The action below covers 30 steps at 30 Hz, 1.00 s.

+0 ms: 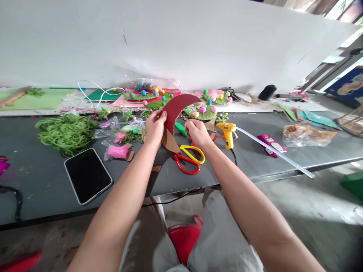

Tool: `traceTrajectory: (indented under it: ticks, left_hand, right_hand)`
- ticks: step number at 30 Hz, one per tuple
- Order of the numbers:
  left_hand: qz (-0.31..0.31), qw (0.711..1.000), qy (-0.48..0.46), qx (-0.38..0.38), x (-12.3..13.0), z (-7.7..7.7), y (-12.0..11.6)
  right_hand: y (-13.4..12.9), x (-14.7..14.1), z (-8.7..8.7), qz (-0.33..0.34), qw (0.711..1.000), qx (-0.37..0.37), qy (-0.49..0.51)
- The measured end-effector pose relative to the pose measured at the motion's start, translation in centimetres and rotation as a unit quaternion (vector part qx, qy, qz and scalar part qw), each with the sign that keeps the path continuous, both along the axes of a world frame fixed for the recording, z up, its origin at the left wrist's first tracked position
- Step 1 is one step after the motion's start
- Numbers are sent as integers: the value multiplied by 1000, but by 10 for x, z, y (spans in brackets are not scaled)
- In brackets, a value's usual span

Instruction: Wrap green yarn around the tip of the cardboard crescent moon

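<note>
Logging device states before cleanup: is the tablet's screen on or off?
Looks off: the tablet lies face up, its screen plain black, with nothing lit or displayed.

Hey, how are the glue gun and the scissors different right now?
The glue gun is yellow, while the scissors have one red and one yellow handle. A long clear stick extends behind the glue gun; the scissors show mainly their handles. Both lie on the table.

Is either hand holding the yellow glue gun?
No, the glue gun lies on the table, apart from the left hand and right hand.
</note>
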<state>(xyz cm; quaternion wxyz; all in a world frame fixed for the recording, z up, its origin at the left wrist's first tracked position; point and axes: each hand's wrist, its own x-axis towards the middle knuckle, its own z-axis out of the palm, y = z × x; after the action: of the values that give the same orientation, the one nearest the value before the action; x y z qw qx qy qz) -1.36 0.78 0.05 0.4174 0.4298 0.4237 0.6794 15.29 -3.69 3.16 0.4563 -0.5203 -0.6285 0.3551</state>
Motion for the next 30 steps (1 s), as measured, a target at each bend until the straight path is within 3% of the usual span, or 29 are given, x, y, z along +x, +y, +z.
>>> traceTrajectory:
  ticks: [6, 10, 18, 25, 30]
  left_hand:
    - [-28, 999, -33, -32, 3, 4, -4]
    - [-28, 999, -27, -36, 4, 5, -7]
    - [-23, 999, -4, -31, 7, 6, -12]
    - [-5, 1000, 22, -12, 8, 4, -10]
    - [18, 997, 78, 19, 8, 0, -9]
  right_hand:
    - [-5, -3, 5, 82, 996, 17, 42]
    - [-4, -5, 6, 96, 993, -5, 62]
    - [-1, -4, 2, 88, 993, -13, 74]
    - [-3, -7, 1, 38, 998, 51, -24]
    - [-6, -11, 3, -14, 996, 44, -73]
